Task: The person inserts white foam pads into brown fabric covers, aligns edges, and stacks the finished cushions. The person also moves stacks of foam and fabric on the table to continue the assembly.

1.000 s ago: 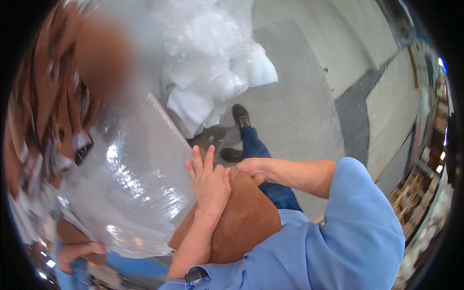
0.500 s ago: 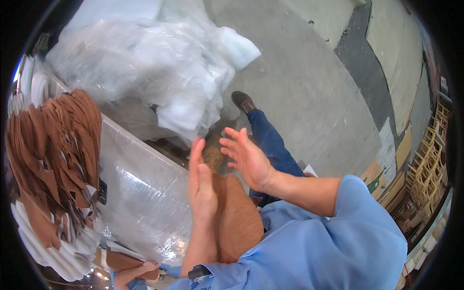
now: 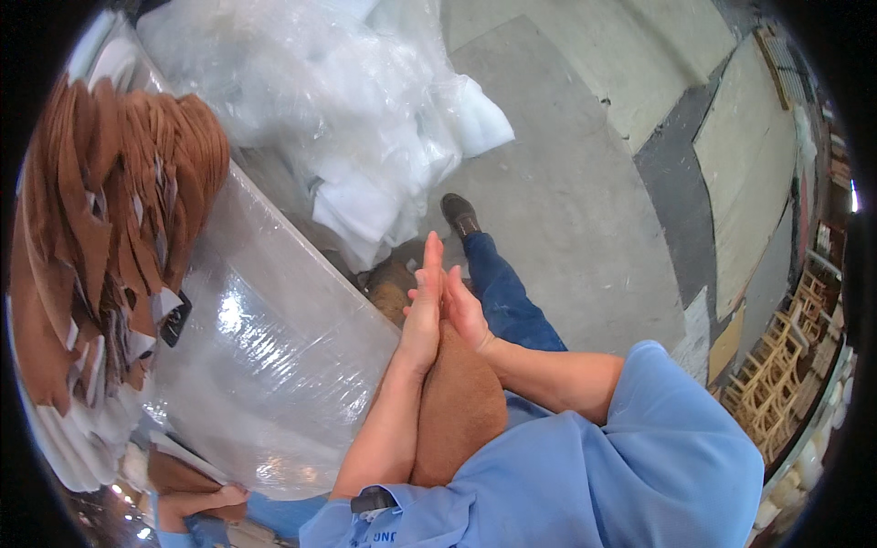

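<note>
My left hand point(image 3: 426, 315) and my right hand point(image 3: 467, 317) meet at or near the palms, in front of my body. Both have their fingers stretched out, and I see nothing held between them. A brown fabric-covered cushion point(image 3: 464, 402) rests against my body between my forearms, with its narrow upper end right under my hands. To its left is a table point(image 3: 247, 338) covered in shiny clear plastic film, close to my left forearm.
Brown fabric pieces with white backing point(image 3: 137, 183) hang in a thick pile at left. Clear plastic and white padding point(image 3: 365, 119) heap up beyond the table. A co-worker's arm point(image 3: 206, 500) shows at lower left, beside another brown piece. Wooden frames point(image 3: 776, 384) stand at right.
My hands were apart and have come together above the cushion. The view has shifted, so the pile and plastic heap sit higher in the picture.
</note>
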`<control>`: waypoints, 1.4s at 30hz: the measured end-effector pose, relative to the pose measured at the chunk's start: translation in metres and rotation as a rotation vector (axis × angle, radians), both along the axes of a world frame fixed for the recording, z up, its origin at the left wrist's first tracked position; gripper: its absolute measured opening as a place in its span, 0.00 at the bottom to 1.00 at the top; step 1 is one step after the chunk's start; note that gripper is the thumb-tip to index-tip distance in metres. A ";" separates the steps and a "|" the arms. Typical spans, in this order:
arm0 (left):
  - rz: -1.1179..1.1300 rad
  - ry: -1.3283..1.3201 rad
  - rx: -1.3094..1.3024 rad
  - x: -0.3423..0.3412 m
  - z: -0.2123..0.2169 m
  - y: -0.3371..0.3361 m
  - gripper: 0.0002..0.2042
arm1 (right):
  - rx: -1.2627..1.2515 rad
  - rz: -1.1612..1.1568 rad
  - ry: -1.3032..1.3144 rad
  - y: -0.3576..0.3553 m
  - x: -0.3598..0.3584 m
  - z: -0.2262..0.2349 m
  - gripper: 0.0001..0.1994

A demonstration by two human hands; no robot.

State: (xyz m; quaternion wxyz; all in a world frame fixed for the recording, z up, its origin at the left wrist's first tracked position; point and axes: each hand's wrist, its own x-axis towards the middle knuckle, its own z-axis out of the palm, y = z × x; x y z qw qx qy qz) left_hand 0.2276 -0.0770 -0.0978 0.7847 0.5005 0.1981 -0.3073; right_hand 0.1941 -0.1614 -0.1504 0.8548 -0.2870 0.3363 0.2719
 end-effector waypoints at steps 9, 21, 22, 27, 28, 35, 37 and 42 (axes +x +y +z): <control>0.187 -0.096 -0.081 0.003 0.018 0.036 0.46 | -0.078 0.177 0.119 -0.045 0.033 0.022 0.45; 0.327 -0.142 -0.297 -0.010 0.002 0.017 0.46 | -0.098 0.046 0.006 0.000 0.015 0.027 0.41; 0.332 -0.137 -0.300 -0.010 0.002 0.016 0.46 | -0.112 0.053 -0.006 0.002 0.012 0.023 0.41; 0.193 -0.152 -0.102 -0.001 0.015 0.027 0.44 | -0.126 0.083 -0.093 0.009 0.008 0.000 0.40; 0.134 -0.173 -0.045 -0.004 0.025 0.037 0.44 | -0.109 0.148 -0.079 0.000 0.010 0.004 0.40; -0.236 -0.282 0.383 -0.060 0.184 0.060 0.55 | -0.381 -0.028 -0.331 -0.056 0.004 0.044 0.29; -0.445 -0.268 0.629 -0.070 0.190 0.059 0.53 | -0.415 -0.017 -0.445 -0.054 -0.003 0.058 0.28; -0.451 -0.270 0.777 -0.078 0.182 0.045 0.45 | -0.276 -0.021 -0.558 -0.033 -0.018 0.074 0.27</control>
